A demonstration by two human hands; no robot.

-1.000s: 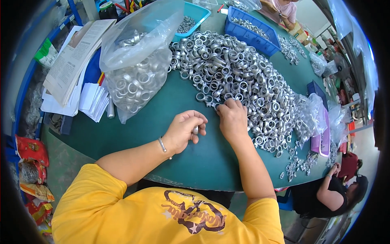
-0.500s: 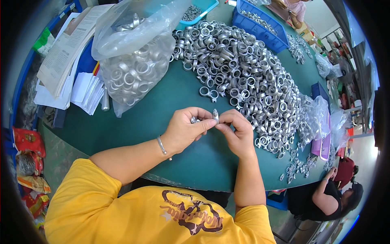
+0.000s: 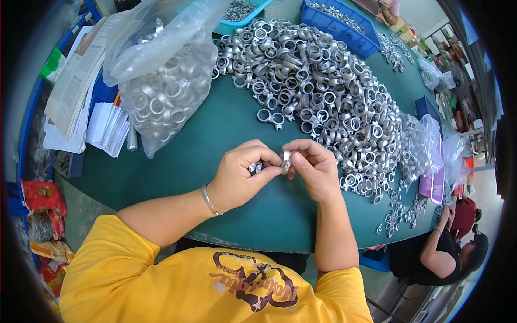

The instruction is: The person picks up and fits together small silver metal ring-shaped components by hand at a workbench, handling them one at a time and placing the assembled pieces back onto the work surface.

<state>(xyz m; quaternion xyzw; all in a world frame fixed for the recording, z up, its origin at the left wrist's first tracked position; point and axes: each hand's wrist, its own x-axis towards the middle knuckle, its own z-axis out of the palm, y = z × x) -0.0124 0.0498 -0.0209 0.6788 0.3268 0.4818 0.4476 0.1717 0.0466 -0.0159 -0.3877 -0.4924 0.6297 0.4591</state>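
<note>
A small silver metal ring clamp (image 3: 286,161) is pinched between the fingertips of both hands, above the near part of the green table (image 3: 177,180). My left hand (image 3: 240,173) is closed, its thumb and forefinger on the clamp's left side. Small metal pieces (image 3: 255,168) show inside the curl of that same hand; their exact kind is hidden. My right hand (image 3: 316,168) is closed on the clamp from the right, with thumb and forefinger bent round it. Beyond both hands spreads a big heap of similar ring clamps (image 3: 328,99).
A clear plastic bag of ring clamps (image 3: 167,102) stands at the left, beside papers (image 3: 72,81). Parts fill a blue crate (image 3: 366,47) and a turquoise tray (image 3: 237,22) at the back. Right are a purple basket (image 3: 432,185), loose small rings (image 3: 398,218) and a seated person (image 3: 439,253).
The clamp has been turned between my fingers: its pointed end stood up before, and now its ring band shows at the top. The whole view has shifted slightly.
</note>
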